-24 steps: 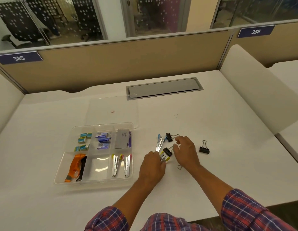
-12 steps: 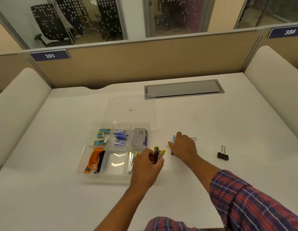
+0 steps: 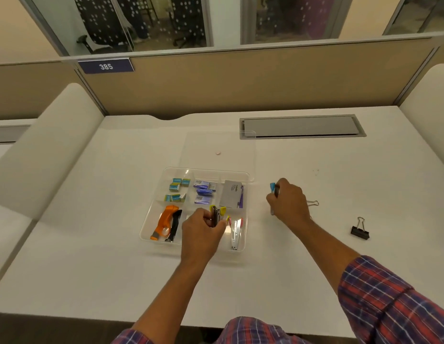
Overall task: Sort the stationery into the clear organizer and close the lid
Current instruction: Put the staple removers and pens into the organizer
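The clear organizer (image 3: 151, 214) lies on the white desk, its compartments holding small staple boxes, an orange tool (image 3: 164, 220), a grey box and a pink stapler (image 3: 237, 230). My left hand (image 3: 202, 232) hovers over the organizer's front middle compartment, shut on a yellow stapler (image 3: 217, 213). To the right of the organizer, my right hand (image 3: 289, 202) rests on the desk, closed around a blue stapler (image 3: 273, 188). A wire binder clip (image 3: 312, 203) pokes out behind that hand. A black binder clip (image 3: 359, 230) lies alone further right. The clear lid (image 3: 218, 148) lies flat behind the organizer.
A grey cable hatch (image 3: 300, 126) is set into the desk behind the lid. Padded white dividers (image 3: 49, 150) flank the desk on both sides, and a tan partition with a sign "385" stands at the back.
My left hand lifted the yellow stapler off the desk and carried it left over the organizer. My right hand closed on the blue stapler. The view shifted left.
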